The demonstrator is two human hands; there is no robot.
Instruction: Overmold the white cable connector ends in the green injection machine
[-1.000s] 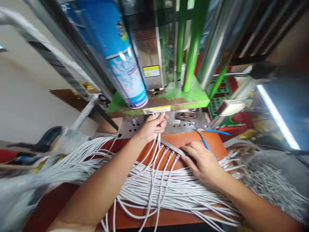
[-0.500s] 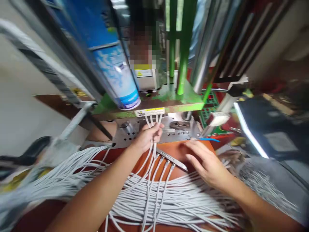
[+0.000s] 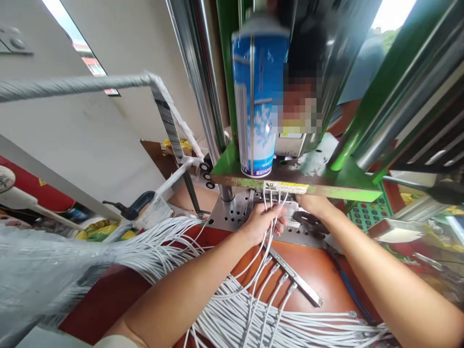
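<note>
My left hand (image 3: 266, 221) is closed around several white cables (image 3: 267, 197), whose upper ends run under the green machine plate (image 3: 348, 189). My right hand (image 3: 308, 202) reaches beneath that same plate, on the right of the cables; its fingers are hidden there. Below my left hand, a narrow metal bar (image 3: 295, 278) lies slanted on the reddish-brown surface (image 3: 326, 275). A row of cable plugs (image 3: 284, 278) sits along the bar's near edge. A large spread of white cables (image 3: 224, 319) covers the front of the surface.
A blue spray can (image 3: 257, 106) stands on the green plate. Behind my left arm, a thick cable bundle (image 3: 163, 241) trails toward a plastic-wrapped frame (image 3: 76, 87). Metal columns (image 3: 203, 72) rise at the back. On the right is a green button panel (image 3: 369, 215).
My right hand has moved from above the surface, fingers spread, to under the green plate. My left hand keeps its hold on the cables. The camera view has turned left.
</note>
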